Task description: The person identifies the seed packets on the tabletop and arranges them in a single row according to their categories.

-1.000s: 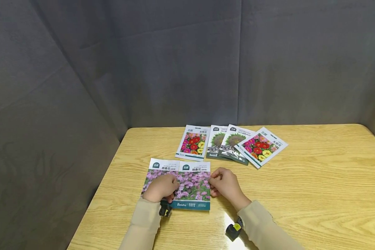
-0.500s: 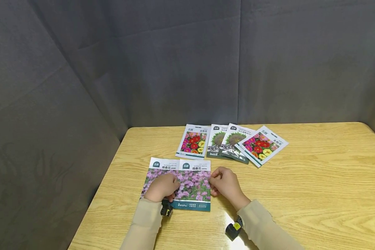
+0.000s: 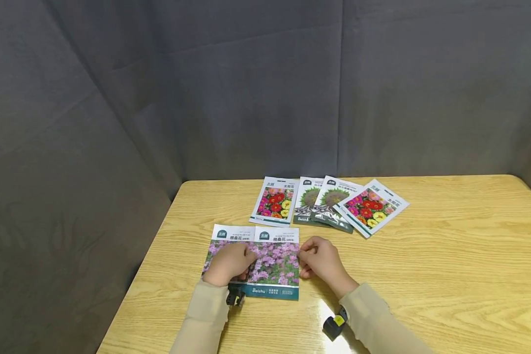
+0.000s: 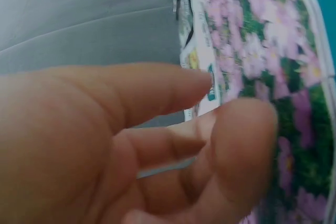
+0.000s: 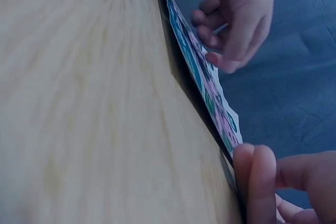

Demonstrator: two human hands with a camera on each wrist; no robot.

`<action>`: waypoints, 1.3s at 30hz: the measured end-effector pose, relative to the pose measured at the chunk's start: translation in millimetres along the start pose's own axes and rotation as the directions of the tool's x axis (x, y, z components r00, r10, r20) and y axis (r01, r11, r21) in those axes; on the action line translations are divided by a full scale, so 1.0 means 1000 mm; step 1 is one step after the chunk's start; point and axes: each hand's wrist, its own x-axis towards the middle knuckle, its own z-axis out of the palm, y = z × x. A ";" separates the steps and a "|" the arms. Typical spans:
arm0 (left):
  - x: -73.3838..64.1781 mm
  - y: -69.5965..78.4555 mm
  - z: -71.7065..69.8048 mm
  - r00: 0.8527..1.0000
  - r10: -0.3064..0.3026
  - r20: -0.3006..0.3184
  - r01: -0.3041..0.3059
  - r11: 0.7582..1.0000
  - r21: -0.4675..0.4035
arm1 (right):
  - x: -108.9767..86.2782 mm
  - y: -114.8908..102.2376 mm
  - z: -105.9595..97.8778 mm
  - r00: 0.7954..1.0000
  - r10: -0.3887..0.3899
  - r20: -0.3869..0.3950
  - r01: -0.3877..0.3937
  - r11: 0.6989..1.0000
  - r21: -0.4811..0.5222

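Two pink-flowered seed packets lie side by side at the front, the right packet (image 3: 276,263) overlapping the left packet (image 3: 232,233) at the seam. Above that seam hovers my left hand (image 3: 232,260), partly covering the left packet. In the left wrist view, the thumb and fingers of the left hand (image 4: 157,108) are loosely bent with a gap between them, holding nothing. My right hand (image 3: 323,260) pinches the right packet's right edge. In the right wrist view, fingertips of the right hand (image 5: 278,182) meet at that edge, which sits slightly off the wood.
Behind lie more seed packets: a mixed-flower packet (image 3: 274,201) at left, two overlapping sunflower packets (image 3: 336,199) in the middle, and another mixed-flower packet (image 3: 371,209) tilted at right. The wooden table (image 3: 447,275) is bounded behind by a grey cloth (image 3: 265,98).
My left fingers have lifted slightly and shifted a little to the right over the seam. The right hand stays at the packet's edge, and the packets have hardly moved.
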 end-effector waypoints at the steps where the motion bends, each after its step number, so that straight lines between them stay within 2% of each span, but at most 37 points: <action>1: 0.001 0.001 -0.001 0.999 0.020 -0.035 -0.020 1.000 -0.008 | 0.000 0.000 -0.001 1.000 0.006 0.004 -0.006 1.000 0.011; 4: 0.003 0.004 -0.002 0.987 0.076 -0.144 -0.080 0.997 -0.023 | -0.001 -0.001 -0.004 0.999 0.027 0.016 -0.028 0.999 0.041; 7: 0.006 0.008 -0.004 0.963 0.129 -0.235 -0.138 0.990 -0.025 | -0.002 -0.003 -0.006 0.999 0.032 0.027 -0.033 0.998 0.049; 11: 0.012 0.012 -0.005 0.933 0.155 -0.325 -0.179 0.983 -0.044 | 0.000 -0.009 -0.009 0.999 0.021 0.029 -0.021 0.999 0.033; 18: 0.028 0.021 -0.015 0.865 0.222 -0.450 -0.271 0.962 -0.046 | 0.014 -0.021 -0.019 0.996 -0.093 -0.007 0.093 0.996 -0.011; 20: 0.034 0.023 -0.019 0.854 0.230 -0.467 -0.279 0.959 -0.039 | 0.019 -0.024 -0.022 0.990 -0.137 -0.008 0.137 0.990 -0.037; 23: 0.043 0.025 -0.023 0.852 0.227 -0.472 -0.273 0.962 -0.031 | 0.026 -0.029 -0.024 0.983 -0.184 -0.007 0.184 0.981 -0.069; 26: 0.053 0.026 -0.025 0.860 0.219 -0.460 -0.262 0.965 -0.031 | 0.033 -0.034 -0.025 0.981 -0.195 0.004 0.195 0.978 -0.070; 31: 0.074 0.024 -0.023 0.875 0.179 -0.450 -0.234 0.970 -0.068 | 0.045 -0.044 -0.024 0.987 -0.156 0.036 0.156 0.988 -0.006; 35: 0.090 0.023 -0.019 0.899 0.108 -0.425 -0.198 0.965 -0.173 | 0.054 -0.051 -0.022 0.993 -0.096 0.075 0.092 0.994 0.062; 39: 0.103 0.021 -0.012 0.927 0.035 -0.374 -0.141 0.955 -0.260 | 0.063 -0.056 -0.018 0.994 -0.046 0.097 0.034 0.992 0.123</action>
